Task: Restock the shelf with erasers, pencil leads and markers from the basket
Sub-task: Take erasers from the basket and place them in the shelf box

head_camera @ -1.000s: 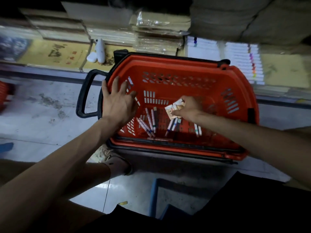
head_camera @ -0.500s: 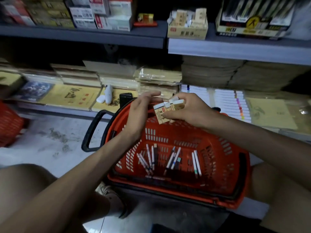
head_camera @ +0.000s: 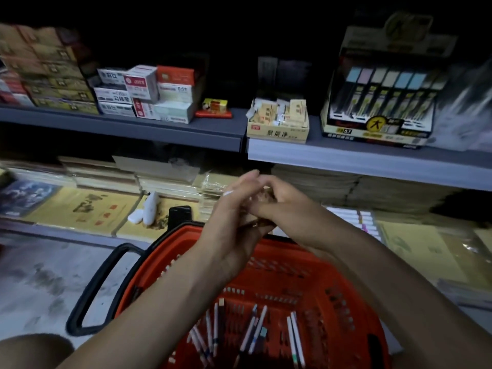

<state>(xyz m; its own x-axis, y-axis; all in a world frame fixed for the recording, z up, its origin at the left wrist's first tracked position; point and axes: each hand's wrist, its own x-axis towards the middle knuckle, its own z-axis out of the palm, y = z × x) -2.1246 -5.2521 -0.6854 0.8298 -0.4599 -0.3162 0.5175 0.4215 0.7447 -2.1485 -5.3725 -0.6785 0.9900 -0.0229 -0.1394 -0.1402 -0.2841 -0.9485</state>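
Above the basket (head_camera: 346,265) my right hand (head_camera: 285,209) curls round what look, through the blur, like erasers (head_camera: 262,222), my left hand (head_camera: 231,227) flat against them; one squeezed loose could slip back among the markers (head_camera: 255,331) short of the shelf box (head_camera: 278,131).

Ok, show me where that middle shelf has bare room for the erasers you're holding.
Bare grey shelf lies between the red packet and the open eraser box, with a narrower strip between that box and the lead display. Left of the packet, stacked boxes crowd it. The right hand grips the erasers against the left hand.
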